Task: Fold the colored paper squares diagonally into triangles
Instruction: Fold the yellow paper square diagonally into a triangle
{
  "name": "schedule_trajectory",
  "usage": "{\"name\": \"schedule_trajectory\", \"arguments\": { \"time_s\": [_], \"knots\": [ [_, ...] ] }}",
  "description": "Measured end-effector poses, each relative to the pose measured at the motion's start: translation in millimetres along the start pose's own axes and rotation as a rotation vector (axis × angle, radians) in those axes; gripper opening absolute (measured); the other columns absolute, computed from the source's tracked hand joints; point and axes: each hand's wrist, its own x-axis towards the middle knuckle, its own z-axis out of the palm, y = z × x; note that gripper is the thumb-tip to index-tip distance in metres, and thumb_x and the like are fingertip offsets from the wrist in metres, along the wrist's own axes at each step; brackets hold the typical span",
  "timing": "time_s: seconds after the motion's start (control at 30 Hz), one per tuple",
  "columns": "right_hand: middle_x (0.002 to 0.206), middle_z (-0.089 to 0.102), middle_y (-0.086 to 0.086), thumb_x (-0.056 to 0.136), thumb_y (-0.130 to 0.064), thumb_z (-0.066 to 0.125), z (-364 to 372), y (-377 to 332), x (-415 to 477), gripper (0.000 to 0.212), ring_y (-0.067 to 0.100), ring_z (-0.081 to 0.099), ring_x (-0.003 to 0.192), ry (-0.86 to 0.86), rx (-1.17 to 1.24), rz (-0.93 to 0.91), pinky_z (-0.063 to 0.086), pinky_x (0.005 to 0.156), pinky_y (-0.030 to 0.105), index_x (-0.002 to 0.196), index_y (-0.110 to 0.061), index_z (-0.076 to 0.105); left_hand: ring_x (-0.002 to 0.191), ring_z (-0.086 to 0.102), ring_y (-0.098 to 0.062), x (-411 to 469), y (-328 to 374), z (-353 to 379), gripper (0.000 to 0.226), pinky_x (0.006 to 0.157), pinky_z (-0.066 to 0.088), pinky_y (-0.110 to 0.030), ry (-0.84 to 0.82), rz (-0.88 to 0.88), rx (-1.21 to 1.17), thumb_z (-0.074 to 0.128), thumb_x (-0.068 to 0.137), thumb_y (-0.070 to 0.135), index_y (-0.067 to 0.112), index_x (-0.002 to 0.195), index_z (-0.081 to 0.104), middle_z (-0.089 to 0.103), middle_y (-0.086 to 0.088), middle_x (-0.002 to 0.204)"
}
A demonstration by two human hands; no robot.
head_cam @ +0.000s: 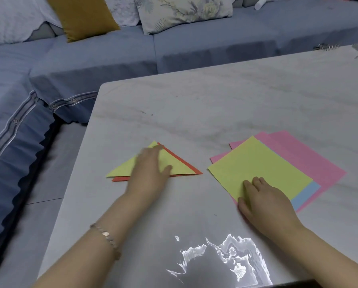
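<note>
My left hand [151, 171] lies flat, fingers straight, on the yellow triangle [180, 165], motion-blurred, hiding its middle; a red triangle [120, 179] under it shows only as thin edges. My right hand [265, 202] rests on the near corner of the yellow square [257, 163], fingers loose on top, thumb at the edge, can't tell if it's under. The square tops a stack right of the triangles: 1 blue sheet [307, 194] and pink sheets [311, 163], mostly covered. Glare washes out the near table [215, 100]. Metallic bits [325, 46] at the far right corner are too small to make out
</note>
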Motion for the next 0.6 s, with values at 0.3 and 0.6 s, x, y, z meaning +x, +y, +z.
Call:
{"name": "schedule_trajectory", "arguments": {
  "time_s": [0.3,0.6],
  "knots": [
    [0.098,0.069,0.019,0.089,-0.057,0.022,0,6,-14,0.069,0.033,0.068,0.092,-0.048,0.031,0.024,0.056,0.064,0.036,0.089,-0.007,0.069,0.100,0.054,-0.026,20,83,68,0.055,0.077,0.043,-0.030,-0.331,-0.105,-0.157,0.063,0.082,0.020,0.007,0.130,0.039,0.056,-0.011,0.113],
    [0.104,0.068,0.011,0.068,-0.054,0.042,-1,3,-17,0.064,0.028,0.068,0.092,0.077,0.097,-0.018,0.053,0.076,0.039,0.106,-0.008,0.067,0.088,0.061,-0.025,20,83,52,0.010,0.066,0.043,-0.026,-0.166,-0.038,-0.050,0.056,0.082,0.015,0.012,0.085,0.065,0.067,-0.003,0.090]
  ]
}}
